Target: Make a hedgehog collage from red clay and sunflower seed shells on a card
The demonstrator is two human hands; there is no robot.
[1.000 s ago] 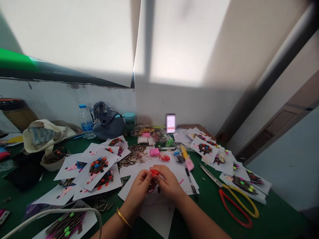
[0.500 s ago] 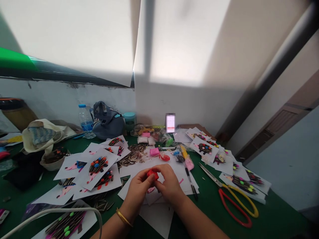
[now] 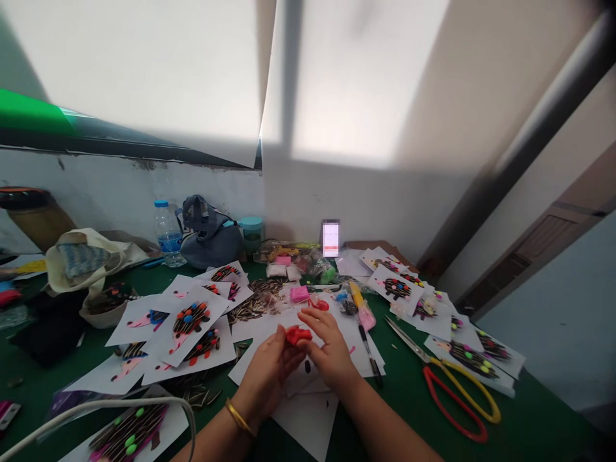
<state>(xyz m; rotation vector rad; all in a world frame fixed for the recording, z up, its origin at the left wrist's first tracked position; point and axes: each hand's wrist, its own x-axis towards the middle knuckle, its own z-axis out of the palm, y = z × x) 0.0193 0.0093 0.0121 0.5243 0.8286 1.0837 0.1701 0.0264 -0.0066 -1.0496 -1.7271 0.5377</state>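
A small lump of red clay [image 3: 298, 335] is between my two hands, above white paper sheets [image 3: 250, 330] on the green table. My left hand [image 3: 269, 366] cups it from the left, with the fingers curled beneath and the thumb up. My right hand [image 3: 330, 350] holds its right side with the thumb, the other fingers raised over it. Behind my hands lie a pink clay block [image 3: 299, 294], a red piece in wrap [image 3: 319, 305] and a pile of striped seeds [image 3: 257, 298]. A black pen [image 3: 369, 356] rests right of my right hand.
Scissors [image 3: 433, 362] with red and yellow handles lie open at the right. Seed-decorated cards [image 3: 166, 350] overlap at the left, others [image 3: 471, 359] at the right. A phone [image 3: 331, 240], bottle [image 3: 168, 236] and blue-grey bag [image 3: 209, 237] stand behind. A white cable [image 3: 120, 407] arches at the lower left.
My fingers have loosened from their pinch around the red clay. The left hand has turned to cup it, while the right fingers have lifted and spread. More of the clay shows.
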